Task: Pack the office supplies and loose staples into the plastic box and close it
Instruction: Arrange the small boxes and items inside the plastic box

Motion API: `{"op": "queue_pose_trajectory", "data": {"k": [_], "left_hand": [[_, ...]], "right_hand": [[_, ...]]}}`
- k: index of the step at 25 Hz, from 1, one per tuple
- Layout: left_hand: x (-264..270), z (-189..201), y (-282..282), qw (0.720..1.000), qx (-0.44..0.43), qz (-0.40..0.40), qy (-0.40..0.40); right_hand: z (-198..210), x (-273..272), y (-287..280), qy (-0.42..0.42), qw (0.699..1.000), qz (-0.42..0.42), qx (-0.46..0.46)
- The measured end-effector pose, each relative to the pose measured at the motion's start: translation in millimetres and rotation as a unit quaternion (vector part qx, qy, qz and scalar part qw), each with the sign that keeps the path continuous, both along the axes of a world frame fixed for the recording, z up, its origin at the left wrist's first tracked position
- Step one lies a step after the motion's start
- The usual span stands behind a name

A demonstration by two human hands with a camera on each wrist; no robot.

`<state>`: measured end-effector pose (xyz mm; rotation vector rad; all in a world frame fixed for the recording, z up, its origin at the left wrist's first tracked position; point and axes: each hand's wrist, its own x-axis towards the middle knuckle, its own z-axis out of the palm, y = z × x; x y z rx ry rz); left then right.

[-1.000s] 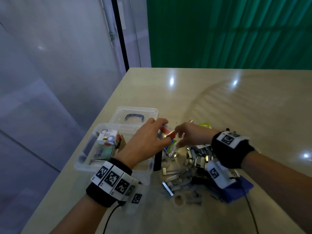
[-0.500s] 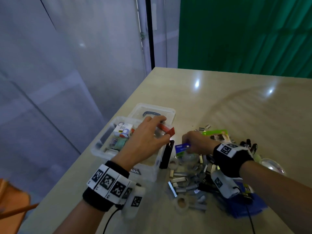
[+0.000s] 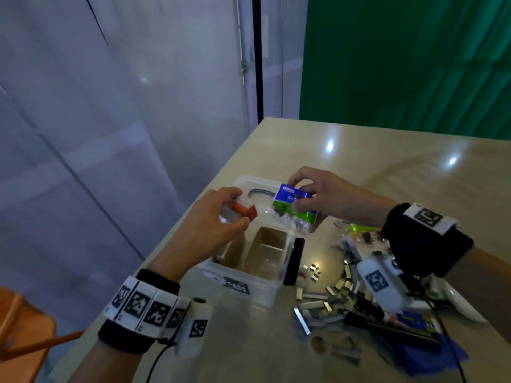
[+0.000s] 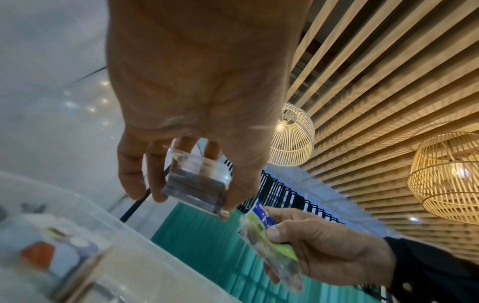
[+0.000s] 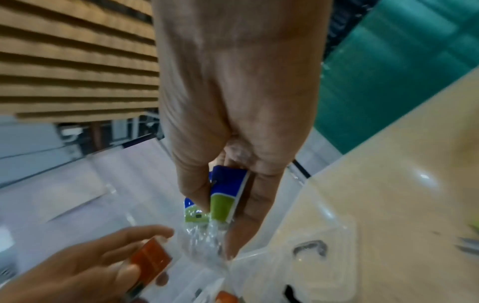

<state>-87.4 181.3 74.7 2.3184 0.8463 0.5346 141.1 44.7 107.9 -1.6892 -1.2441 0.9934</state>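
Over the open plastic box [image 3: 250, 275] both hands are busy, left hand [image 3: 213, 219] pinching a small clear case [image 3: 235, 211], right hand [image 3: 329, 197] clamped on a crinkly clip packet [image 3: 293, 208] w/ a card top, prob light n slippery so grab the card.

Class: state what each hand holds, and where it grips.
Left hand: small clear box, pinched by its sides. Right hand: blue-green packet, by its top.

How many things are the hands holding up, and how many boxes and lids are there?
Packs held in hands: 2, the small clear case with a red label in the left hand, the blue-green packet in the right hand
Plastic box: 1
Lid: 1
Total: 4
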Motion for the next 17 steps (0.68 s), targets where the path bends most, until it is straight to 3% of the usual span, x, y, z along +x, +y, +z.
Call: {"op": "queue_pose_trajectory", "data": {"k": [2, 4, 6, 10, 17], "left_hand": [[-18, 4, 16, 1.000, 0.024, 0.016, 0.004], [-35, 5, 30, 0.998, 0.047, 0.024, 0.017], [-53, 0, 43, 0.998, 0.054, 0.010, 0.032], [-76, -13, 58, 0.997, 0.057, -0.017, 0.057], [-90, -32, 83, 0.996, 0.047, -0.050, 0.064]], "right_hand": [[9, -27, 23, -0.136, 0.988, 0.074, 0.000], [9, -51, 45, -0.280, 0.948, 0.151, 0.010], [5, -74, 65, -0.333, 0.922, 0.195, 0.009], [-7, -104, 91, -0.301, 0.929, 0.217, 0.004], [-19, -104, 112, -0.186, 0.974, 0.125, -0.017]]}}
